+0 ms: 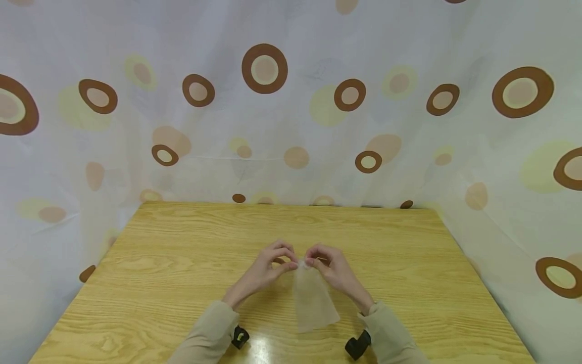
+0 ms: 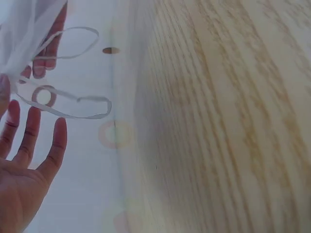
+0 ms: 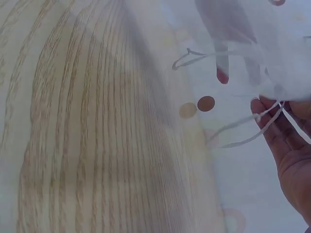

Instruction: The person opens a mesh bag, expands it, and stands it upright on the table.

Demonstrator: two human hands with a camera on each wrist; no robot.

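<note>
A sheer white drawstring pouch (image 1: pixel 314 303) hangs between my two hands, its top gathered and its wider end downward. My left hand (image 1: pixel 268 265) pinches the gathered top from the left between thumb and fingertips. From the other side, my right hand (image 1: pixel 334 267) pinches the same top. Thin white ribbon loops (image 2: pixel 92 116) stick out from the gather in the left wrist view. The right wrist view also shows ribbon (image 3: pixel 240 143) trailing near the right fingers. Whether anything lies inside the pouch is hard to tell; it looks flat.
The wood-grain table (image 1: pixel 182 242) spreads beneath both hands. Behind it and at the sides hangs a white curtain (image 1: pixel 282 121) with brown and pale circles. Black wrist mounts (image 1: pixel 357 346) show below the beige sleeves (image 1: pixel 206 331).
</note>
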